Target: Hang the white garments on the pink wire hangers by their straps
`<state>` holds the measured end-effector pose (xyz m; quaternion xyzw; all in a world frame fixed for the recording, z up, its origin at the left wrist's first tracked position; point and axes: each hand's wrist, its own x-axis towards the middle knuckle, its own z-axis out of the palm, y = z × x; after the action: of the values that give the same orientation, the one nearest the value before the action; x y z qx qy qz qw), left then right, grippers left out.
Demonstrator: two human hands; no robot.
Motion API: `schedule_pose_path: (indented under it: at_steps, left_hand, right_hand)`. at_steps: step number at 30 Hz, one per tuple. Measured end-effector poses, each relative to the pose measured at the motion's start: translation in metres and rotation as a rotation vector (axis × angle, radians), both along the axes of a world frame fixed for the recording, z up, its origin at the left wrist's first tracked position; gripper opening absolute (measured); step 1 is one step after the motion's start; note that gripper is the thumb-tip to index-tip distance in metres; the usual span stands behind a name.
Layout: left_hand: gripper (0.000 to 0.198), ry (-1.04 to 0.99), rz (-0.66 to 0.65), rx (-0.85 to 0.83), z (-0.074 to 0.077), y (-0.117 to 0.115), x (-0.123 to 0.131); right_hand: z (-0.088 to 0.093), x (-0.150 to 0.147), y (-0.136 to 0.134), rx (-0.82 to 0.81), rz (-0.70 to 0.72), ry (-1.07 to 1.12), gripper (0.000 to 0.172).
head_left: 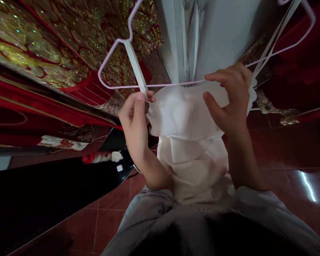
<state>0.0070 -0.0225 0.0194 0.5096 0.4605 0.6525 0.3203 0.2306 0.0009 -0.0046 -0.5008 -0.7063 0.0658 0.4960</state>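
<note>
Though apparently already looped over the pink hanger (pixel 173 84) at both ends, treat the white garment (pixel 192 119), hanging at the centre of the frame below the bar, as not yet let go. Left of centre, note the left hand (pixel 135 119) closed in a pinch on the lower part of the left strap (pixel 135 64). Right of centre, note the right hand (pixel 233 97) part open, thumb and forefinger well apart, in front of the garment's upper right; cannot tell whether touching cloth or bar. At upper right, trace the right strap (pixel 292 7) up to the frame edge. Judge as done: placing of both straps, tentatively at right. Judge as left: release of the left strap.
</note>
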Motion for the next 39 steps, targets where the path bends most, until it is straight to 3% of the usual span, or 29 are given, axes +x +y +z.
schedule_pose_path:
  at_steps: [4,7,9,11,14,16,19,22,26,28,33,36,39]
  left_hand:
    - [0.044,-0.267,-0.170,0.018,0.045,-0.003,-0.009]
    - [0.060,-0.460,-0.085,-0.038,0.062,0.003,-0.020]
    - [0.063,-0.472,0.050,0.046,0.053,0.007,-0.030]
    - [0.053,-0.427,0.135,0.099,0.031,0.011,-0.037]
    - [0.030,-0.451,0.170,0.034,0.000,0.015,-0.033]
    - [0.020,-0.450,0.100,-0.040,-0.008,0.016,-0.019]
    - [0.017,-0.439,-0.058,-0.022,-0.005,0.017,0.008]
    - [0.020,-0.459,-0.091,0.100,0.002,0.018,0.027]
    - [0.021,-0.419,-0.111,0.136,0.002,0.017,0.033]
    - [0.020,-0.398,-0.125,0.134,-0.001,0.018,0.032]
    - [0.022,-0.407,-0.113,0.102,-0.012,0.024,0.031]
    - [0.021,-0.409,-0.092,0.069,-0.016,0.026,0.031]
    - [0.019,-0.412,-0.109,0.086,-0.013,0.024,0.031]
  right_hand:
    - [-0.007,-0.006,0.001,0.059,0.019,0.010,0.030]
    - [-0.009,-0.008,0.001,0.053,0.017,0.013,0.032]
    - [-0.011,-0.008,0.002,0.038,0.011,0.002,0.033]
    - [-0.012,-0.008,0.003,0.047,0.012,-0.005,0.033]
    - [-0.013,-0.007,0.005,0.077,0.002,-0.005,0.030]
    - [-0.013,-0.008,0.004,0.079,0.004,-0.009,0.030]
    - [-0.013,-0.009,0.002,0.110,0.038,-0.010,0.034]
    - [-0.021,-0.008,0.005,0.202,0.035,0.027,0.032]
    - [-0.038,0.011,0.025,0.390,-0.262,0.360,0.033]
    - [-0.042,0.025,0.035,0.344,-0.358,0.533,0.036]
    - [-0.030,0.035,0.036,0.117,-0.243,0.558,0.022]
    - [-0.024,0.031,0.035,0.165,-0.211,0.580,0.027]
    - [-0.024,0.031,0.040,0.214,-0.188,0.646,0.053]
